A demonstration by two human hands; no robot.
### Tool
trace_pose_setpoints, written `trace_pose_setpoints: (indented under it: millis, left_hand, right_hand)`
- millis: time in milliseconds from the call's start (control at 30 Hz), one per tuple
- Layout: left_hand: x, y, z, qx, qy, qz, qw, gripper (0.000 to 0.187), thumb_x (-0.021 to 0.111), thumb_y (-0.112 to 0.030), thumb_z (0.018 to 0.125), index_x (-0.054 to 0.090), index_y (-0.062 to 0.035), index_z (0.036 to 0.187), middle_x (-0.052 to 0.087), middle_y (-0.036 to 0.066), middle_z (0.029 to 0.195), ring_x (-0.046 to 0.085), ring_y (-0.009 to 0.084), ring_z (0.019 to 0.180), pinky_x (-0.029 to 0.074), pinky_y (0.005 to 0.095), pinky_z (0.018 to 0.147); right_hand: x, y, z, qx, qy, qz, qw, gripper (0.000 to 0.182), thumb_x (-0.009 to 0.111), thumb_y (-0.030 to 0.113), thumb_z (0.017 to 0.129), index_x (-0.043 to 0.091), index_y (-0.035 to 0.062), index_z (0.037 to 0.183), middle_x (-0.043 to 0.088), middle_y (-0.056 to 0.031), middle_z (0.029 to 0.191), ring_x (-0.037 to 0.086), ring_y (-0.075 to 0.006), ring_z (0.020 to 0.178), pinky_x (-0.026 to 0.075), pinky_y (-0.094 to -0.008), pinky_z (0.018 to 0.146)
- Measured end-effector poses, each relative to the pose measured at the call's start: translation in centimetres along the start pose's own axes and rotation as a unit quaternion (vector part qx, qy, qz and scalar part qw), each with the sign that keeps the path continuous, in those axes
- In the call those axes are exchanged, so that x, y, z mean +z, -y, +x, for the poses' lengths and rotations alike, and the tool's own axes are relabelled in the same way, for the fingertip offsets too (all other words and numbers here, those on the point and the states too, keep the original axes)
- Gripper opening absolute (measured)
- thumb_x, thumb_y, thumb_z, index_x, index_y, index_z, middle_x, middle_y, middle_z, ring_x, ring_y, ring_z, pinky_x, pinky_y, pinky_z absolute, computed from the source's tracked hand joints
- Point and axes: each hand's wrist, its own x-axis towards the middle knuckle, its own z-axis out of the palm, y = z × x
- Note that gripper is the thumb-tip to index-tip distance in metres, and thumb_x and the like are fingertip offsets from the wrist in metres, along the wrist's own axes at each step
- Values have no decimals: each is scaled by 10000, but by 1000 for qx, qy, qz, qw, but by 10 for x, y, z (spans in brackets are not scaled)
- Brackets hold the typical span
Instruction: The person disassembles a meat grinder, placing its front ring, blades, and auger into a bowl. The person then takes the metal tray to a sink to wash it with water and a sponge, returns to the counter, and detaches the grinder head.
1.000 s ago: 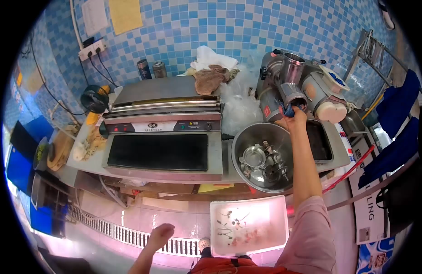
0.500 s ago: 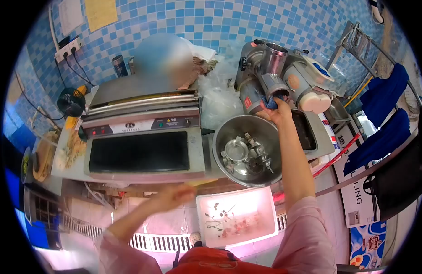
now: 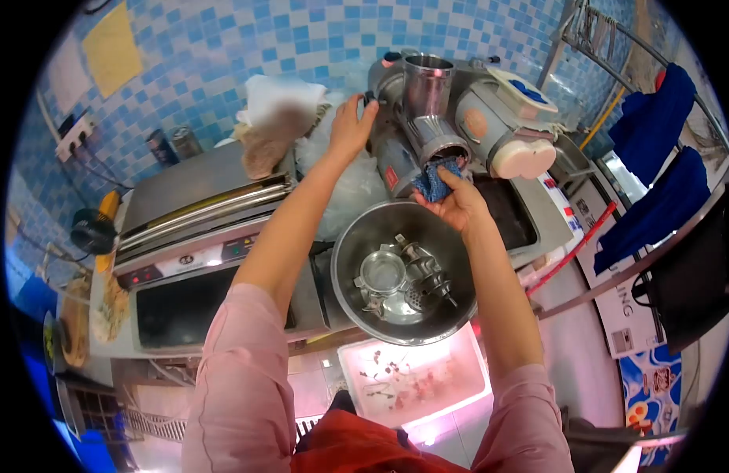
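Note:
In my right hand (image 3: 456,202), a crumpled blue cloth (image 3: 435,183) is pinched against the lower rim of the meat grinder's round mouth (image 3: 445,150). My left hand (image 3: 352,128) reaches to the grinder's left side, with thumb and fingers closed about a black knob (image 3: 370,98). The grinder's steel feed tube (image 3: 428,83) stands upright between the hands. Below them sits a large steel bowl (image 3: 343,296) holding a grinder screw (image 3: 425,264), a ring-shaped part (image 3: 382,272) and a perforated plate (image 3: 414,297).
A wrapping machine (image 3: 199,197) with a black plate stands at left. Beside the grinder is a second grey machine (image 3: 490,118) with a white front. Clear plastic bags (image 3: 344,185) lie behind the bowl. A white foam box (image 3: 352,370) is on the floor. Blue cloths (image 3: 656,213) hang at right.
My left hand has risen from low over the counter front to the knob on the grinder's left side. My right hand stays at the grinder's mouth with the cloth. The view has shifted.

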Motion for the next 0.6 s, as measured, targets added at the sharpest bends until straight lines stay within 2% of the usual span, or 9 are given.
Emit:
trace_pose_setpoints:
  millis: [67, 100, 200, 233, 333, 367, 467, 600]
  left_hand:
    - [18, 4, 13, -60, 34, -69, 995, 540, 491, -452, 836, 446, -35, 1176, 517, 237, 1066, 498, 390, 976, 391, 413, 821]
    - [20, -1, 12, -29, -9, -29, 999, 516, 495, -441, 839, 448, -37, 1156, 523, 232, 1030, 505, 389, 935, 395, 419, 802]
    - [37, 14, 24, -19, -31, -39, 999, 485, 496, -433, 842, 459, -36, 1119, 536, 228, 986, 507, 386, 911, 402, 426, 767]
    - [43, 13, 24, -20, -54, -49, 997, 408, 498, -388, 841, 476, -44, 1061, 564, 216, 894, 526, 390, 850, 412, 427, 724]
    - [50, 13, 30, -49, -74, -39, 995, 317, 509, -329, 821, 497, -72, 1007, 583, 197, 802, 542, 391, 770, 421, 427, 681]
    - [55, 17, 32, -48, -109, -30, 992, 240, 513, -278, 794, 520, -84, 936, 589, 175, 738, 547, 396, 709, 427, 427, 650]
    - [59, 14, 32, -77, -134, -58, 986, 230, 520, -280, 782, 534, -77, 891, 593, 167, 741, 549, 393, 712, 426, 424, 649]
    - [59, 9, 33, -81, -150, -109, 979, 203, 536, -255, 775, 539, -68, 855, 592, 148, 719, 555, 360, 686, 426, 409, 638]
  right_hand:
    - [-4, -1, -1, 5, 0, 8, 1000, 298, 520, 189, 871, 456, -18, 1076, 559, -217, 985, 590, -346, 862, 543, -436, 689]
    - [-6, 3, 1, 31, -1, 22, 999, 298, 514, 159, 871, 438, -27, 1091, 555, -194, 995, 585, -354, 870, 540, -467, 675]
    - [0, 5, 3, 15, -34, 2, 999, 294, 516, 159, 869, 442, -29, 1082, 555, -193, 991, 588, -350, 853, 542, -464, 656]
    - [-1, 5, 5, 11, -34, -14, 999, 284, 515, 147, 866, 442, -25, 1081, 549, -190, 991, 589, -350, 831, 541, -469, 640]
    - [0, 2, 6, -20, -34, -31, 999, 275, 511, 132, 864, 443, -17, 1084, 548, -183, 975, 590, -348, 815, 539, -474, 625]
    - [1, 2, 6, -18, -36, -20, 999, 261, 509, 123, 863, 449, -10, 1080, 551, -177, 958, 592, -347, 808, 539, -474, 620]
    - [10, 2, 1, -32, -50, -39, 997, 241, 505, 145, 867, 460, 13, 1064, 574, -150, 915, 605, -323, 772, 541, -427, 606]
    - [12, 3, 0, -26, -53, -34, 998, 211, 512, 136, 863, 480, 15, 1034, 573, -142, 909, 605, -311, 759, 544, -431, 603]
